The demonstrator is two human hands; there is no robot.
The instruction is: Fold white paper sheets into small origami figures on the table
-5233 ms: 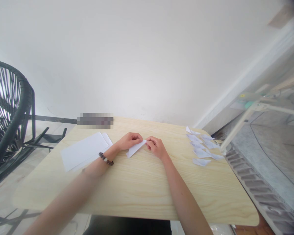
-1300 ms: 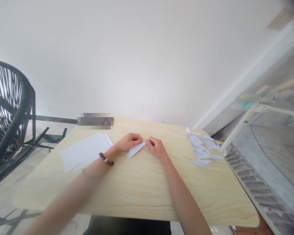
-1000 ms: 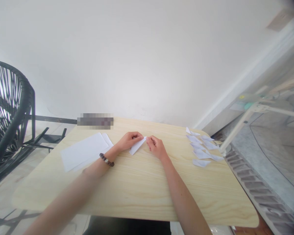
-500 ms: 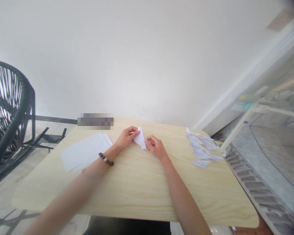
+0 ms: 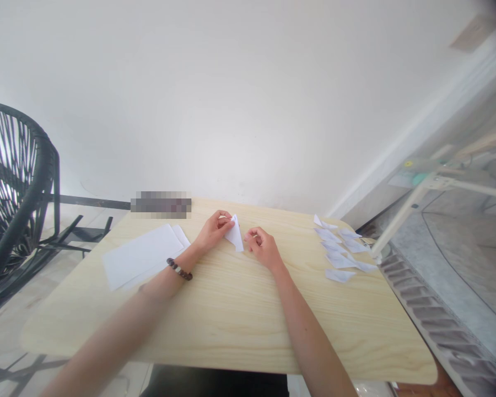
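Above the middle of the wooden table, my left hand point(image 5: 215, 229) pinches a small folded piece of white paper point(image 5: 236, 237) between thumb and fingers. The paper is narrow, pointed at the top and slanted along its lower edge. Just to its right is my right hand point(image 5: 264, 248), its fingers curled in toward the thumb. A small gap separates those fingertips from the paper, and nothing shows in them. A beaded bracelet point(image 5: 179, 269) circles my left wrist.
White paper sheets point(image 5: 143, 256) lie overlapping on the table point(image 5: 215, 325) at the left. Several folded paper pieces point(image 5: 339, 275) are spread at the right. A black woven chair point(image 5: 45, 149) stands to the left, a pale metal frame point(image 5: 413, 207) to the right. A white wall rises behind.
The folded paper has turned slightly and looks narrower, its lower end a little further left. My right fingertips, formerly at its edge, are now apart from it.
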